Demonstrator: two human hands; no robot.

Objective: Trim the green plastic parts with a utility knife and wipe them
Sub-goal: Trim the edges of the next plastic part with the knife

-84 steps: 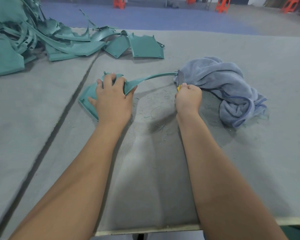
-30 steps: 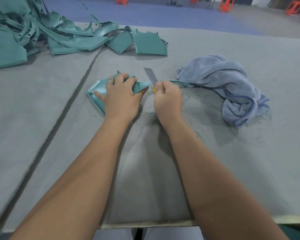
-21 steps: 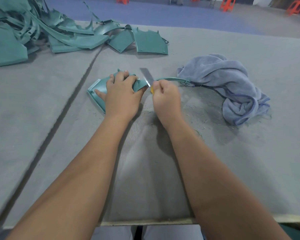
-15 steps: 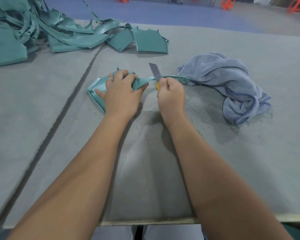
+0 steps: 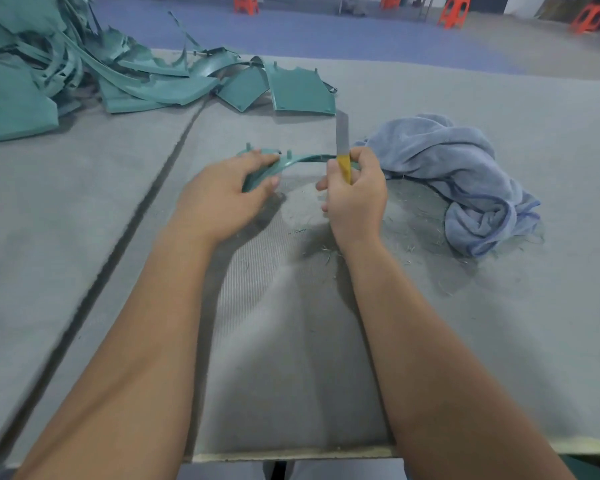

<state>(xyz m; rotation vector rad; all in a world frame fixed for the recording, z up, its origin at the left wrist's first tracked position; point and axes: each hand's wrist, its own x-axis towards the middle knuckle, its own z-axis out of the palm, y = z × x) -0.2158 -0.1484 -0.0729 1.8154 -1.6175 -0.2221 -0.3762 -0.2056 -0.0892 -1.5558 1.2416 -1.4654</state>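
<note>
The grey felt-covered worktop filled most of the view, with a dark seam running from the near left toward the far middle. A heap of green plastic parts lay at its far left, spilling toward the middle. A crumpled blue cloth sat to the right, just beside the right hand. Near the middle lay the green part being worked — a curved piece with a thin strip arcing to the right. The left hand rested on its wider left end, fingers curled over the edge in a holding grip. The right hand was clenched round the yellow-handled utility knife, blade pointing away and upright, meeting the strip. Fine green shavings dotted the felt near the right wrist.
</note>
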